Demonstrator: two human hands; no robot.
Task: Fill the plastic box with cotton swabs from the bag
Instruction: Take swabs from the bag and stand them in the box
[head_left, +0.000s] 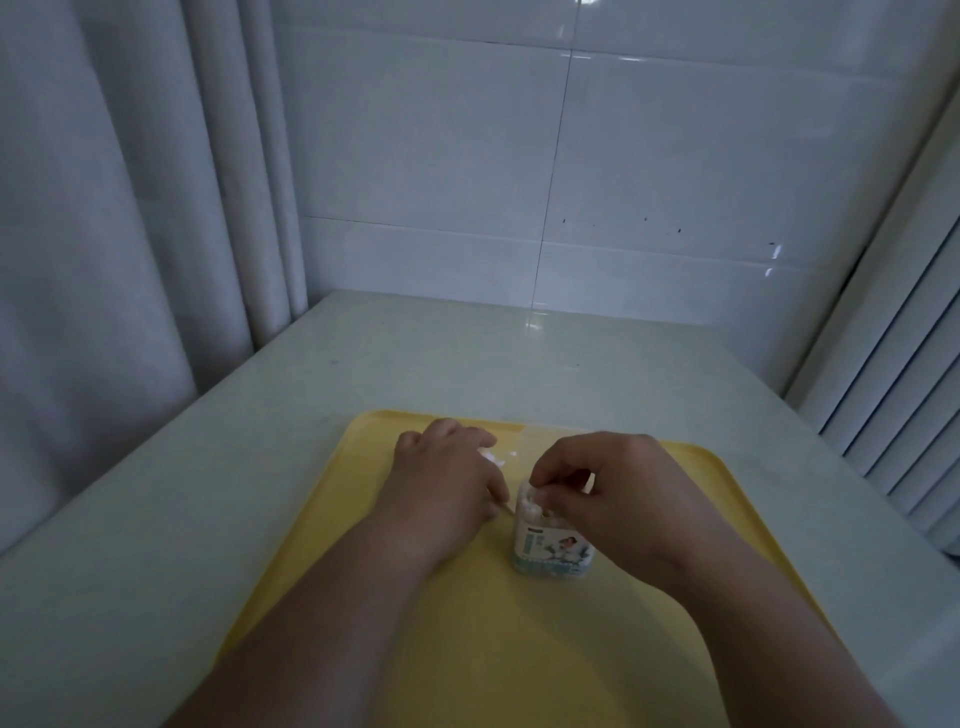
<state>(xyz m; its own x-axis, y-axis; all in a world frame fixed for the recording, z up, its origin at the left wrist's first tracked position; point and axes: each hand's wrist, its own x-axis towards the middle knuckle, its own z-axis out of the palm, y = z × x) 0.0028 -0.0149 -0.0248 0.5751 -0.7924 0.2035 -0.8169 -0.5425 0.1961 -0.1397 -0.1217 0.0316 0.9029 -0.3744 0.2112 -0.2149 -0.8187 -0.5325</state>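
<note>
A small clear plastic box (545, 548) with a printed label stands upright on a yellow tray (311, 545). White cotton swab tips show at its open top. My right hand (608, 493) hovers over the top of the box, fingers pinched at the swabs there. My left hand (447, 483) lies palm down just left of the box, over a clear bag (498, 454) of swabs, with a thin swab stick poking out under its fingers. Most of the bag is hidden by the hand.
The tray sits on a pale countertop (182, 493). A tiled wall (571, 182) stands behind, a curtain (104, 208) hangs at the left, and a ribbed white panel (909, 389) rises at the right.
</note>
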